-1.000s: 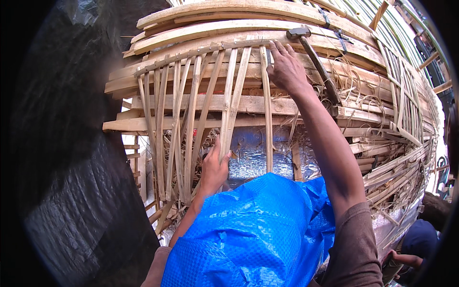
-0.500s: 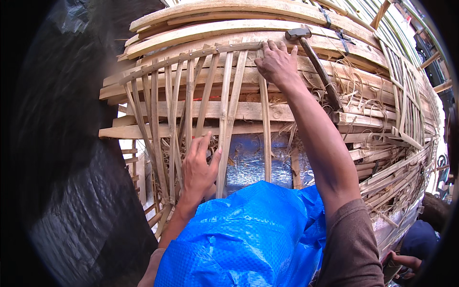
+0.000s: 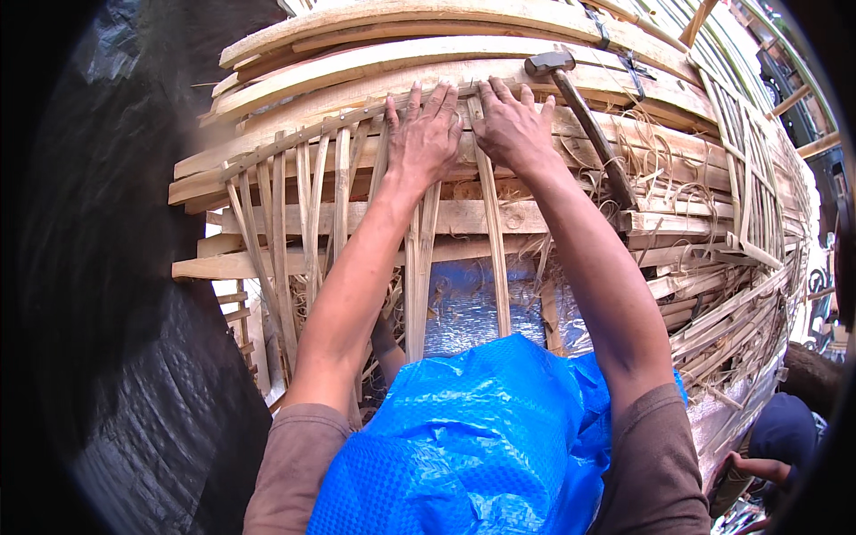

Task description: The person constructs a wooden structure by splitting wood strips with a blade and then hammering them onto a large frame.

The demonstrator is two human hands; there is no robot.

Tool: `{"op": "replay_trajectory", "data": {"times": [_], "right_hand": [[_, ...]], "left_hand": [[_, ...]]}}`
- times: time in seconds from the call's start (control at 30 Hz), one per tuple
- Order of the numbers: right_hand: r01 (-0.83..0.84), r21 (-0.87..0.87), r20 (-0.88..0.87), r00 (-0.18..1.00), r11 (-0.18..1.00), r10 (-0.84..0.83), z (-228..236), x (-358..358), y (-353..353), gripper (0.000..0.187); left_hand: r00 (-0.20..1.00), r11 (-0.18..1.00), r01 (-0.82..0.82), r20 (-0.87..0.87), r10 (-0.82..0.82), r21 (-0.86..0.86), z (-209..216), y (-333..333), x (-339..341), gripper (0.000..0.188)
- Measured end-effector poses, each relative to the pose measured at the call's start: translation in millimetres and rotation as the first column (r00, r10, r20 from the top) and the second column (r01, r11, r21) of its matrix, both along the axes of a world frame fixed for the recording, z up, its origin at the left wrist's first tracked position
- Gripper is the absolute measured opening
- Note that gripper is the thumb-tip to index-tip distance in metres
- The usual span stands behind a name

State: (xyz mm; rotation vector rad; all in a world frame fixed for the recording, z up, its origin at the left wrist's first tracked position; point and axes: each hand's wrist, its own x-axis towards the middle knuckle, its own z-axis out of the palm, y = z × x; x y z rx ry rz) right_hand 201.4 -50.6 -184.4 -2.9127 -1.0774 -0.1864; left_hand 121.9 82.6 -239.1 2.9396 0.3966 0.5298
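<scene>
My left hand (image 3: 423, 134) rests with outstretched fingers over the top strip of a split-bamboo frame (image 3: 299, 135). Beside it, my right hand (image 3: 514, 125) touches the end of the same strip, its fingers stretched forward and the thumb sides of both hands close together. Thin slats (image 3: 342, 192) hang from that strip toward me, several left of my hands. One slat (image 3: 493, 241) runs down from between my hands. Right of my right hand lies a hammer (image 3: 591, 134) with a dark metal head and wooden handle, resting on the wood.
Stacked timber planks (image 3: 401, 58) lie beneath and beyond the frame. Blue woven tarp (image 3: 464, 437) covers my front. Black plastic sheeting (image 3: 152, 383) hangs at left. Silvery foil (image 3: 468, 312) shows below the slats. A bamboo lattice (image 3: 753, 169) and a person (image 3: 783, 437) are at right.
My left hand has moved up and right from the lower slats to the top strip beside my right hand. The right hand stays near the strip's end.
</scene>
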Motion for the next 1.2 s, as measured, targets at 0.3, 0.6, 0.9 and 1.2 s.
{"op": "replay_trajectory", "data": {"times": [0.3,0.6,0.9,1.2], "right_hand": [[0.115,0.068,0.110,0.986,0.991,-0.122,26.6,30.4,-107.7,0.068],[-0.132,0.184,0.196,0.976,0.974,0.095,10.0,-29.3,-120.9,0.048],[-0.052,0.161,-0.206,0.975,0.985,0.086,-11.2,-100.8,-69.8,0.076],[0.255,0.048,0.051,0.965,0.966,-0.258,25.4,13.4,-136.4,0.064]], "left_hand": [[0.996,0.999,0.041,0.076,-0.042,0.011,-3.0,6.4,2.1,0.051],[0.997,0.999,0.034,0.064,-0.032,-0.029,-3.3,9.3,3.1,0.052],[1.000,0.999,-0.010,-0.014,0.011,0.043,8.1,7.7,5.1,0.050],[0.990,0.994,-0.072,-0.117,0.082,0.084,14.0,3.1,5.9,0.049]]}}
